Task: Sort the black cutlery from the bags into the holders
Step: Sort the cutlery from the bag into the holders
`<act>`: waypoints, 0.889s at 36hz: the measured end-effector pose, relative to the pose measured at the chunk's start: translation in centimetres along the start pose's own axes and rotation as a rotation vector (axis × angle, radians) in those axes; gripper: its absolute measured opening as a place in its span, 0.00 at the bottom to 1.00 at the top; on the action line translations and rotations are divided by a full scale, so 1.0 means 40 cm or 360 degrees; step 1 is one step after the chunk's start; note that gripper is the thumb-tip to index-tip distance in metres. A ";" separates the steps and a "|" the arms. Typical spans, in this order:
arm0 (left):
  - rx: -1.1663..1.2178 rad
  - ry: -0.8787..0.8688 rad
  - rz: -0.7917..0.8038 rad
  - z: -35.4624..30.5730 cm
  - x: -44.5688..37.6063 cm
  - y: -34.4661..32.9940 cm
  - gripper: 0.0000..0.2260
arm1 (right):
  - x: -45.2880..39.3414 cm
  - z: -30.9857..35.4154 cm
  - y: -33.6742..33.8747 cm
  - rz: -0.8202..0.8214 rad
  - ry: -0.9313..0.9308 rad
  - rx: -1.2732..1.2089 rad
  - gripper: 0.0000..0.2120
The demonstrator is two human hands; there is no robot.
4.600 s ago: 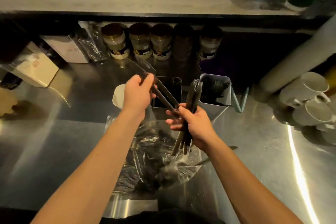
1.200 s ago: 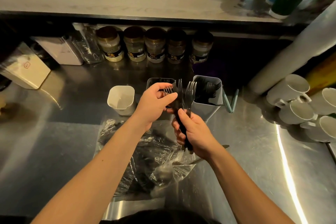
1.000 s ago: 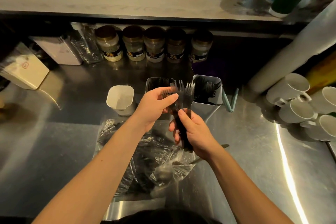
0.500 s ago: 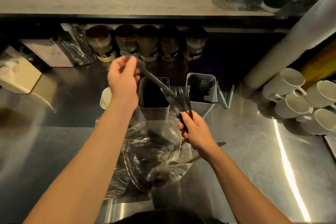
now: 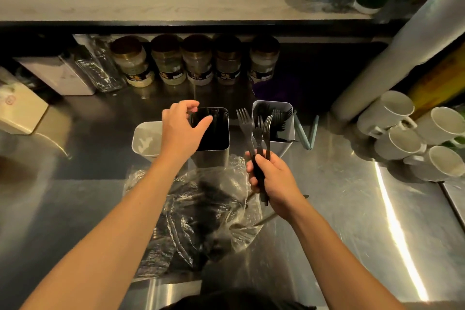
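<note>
Three black forks (image 5: pixel 259 131) gripped in right hand (image 5: pixel 273 178), near fork holder (image 5: pixel 281 143). Left hand (image 5: pixel 182 128) open, empty, over middle holder (image 5: pixel 214 152). Bag (image 5: pixel 201 214) on table (image 5: pixel 352 209) looks well stocked; plenty left.

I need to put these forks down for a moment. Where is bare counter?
Bare steel lies right of the right hand, before the white mugs; more lies left of the plastic bag. The holders and jars crowd the back.

Right hand (image 5: pixel 273 178) grips black forks (image 5: pixel 256 133) beside the middle holder (image 5: pixel 214 153); left hand (image 5: pixel 182 131), fingers relaxed, above it.
</note>
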State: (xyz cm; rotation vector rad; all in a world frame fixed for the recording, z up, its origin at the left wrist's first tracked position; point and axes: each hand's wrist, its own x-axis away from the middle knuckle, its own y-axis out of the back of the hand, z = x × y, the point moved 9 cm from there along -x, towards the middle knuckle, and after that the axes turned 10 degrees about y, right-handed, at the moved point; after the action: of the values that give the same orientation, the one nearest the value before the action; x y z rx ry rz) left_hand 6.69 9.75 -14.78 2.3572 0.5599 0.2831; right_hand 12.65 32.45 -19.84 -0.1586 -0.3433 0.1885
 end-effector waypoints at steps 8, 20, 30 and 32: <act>0.0608 0.0216 0.1022 -0.158 0.149 -0.214 0.04 | 0.000 0.013 -0.005 0.0087 0.0096 0.0068 0.12; 0.1027 0.0008 0.0305 -0.304 0.012 -0.132 0.04 | -0.077 0.176 0.190 -0.0510 0.0745 0.0750 0.11; 0.0413 -0.0082 0.0695 -0.261 0.004 -0.323 0.19 | -0.172 0.196 0.232 -0.0488 0.0767 0.1184 0.10; 0.0390 -0.0083 0.0697 -0.240 0.007 -0.341 0.20 | -0.175 0.184 0.238 -0.0536 0.0801 0.1185 0.11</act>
State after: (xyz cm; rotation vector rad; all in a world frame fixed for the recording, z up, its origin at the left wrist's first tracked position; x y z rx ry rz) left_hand -0.70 24.55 -16.82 2.7038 0.0456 0.3638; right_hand 2.13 41.12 -17.01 0.5802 0.2163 -0.0682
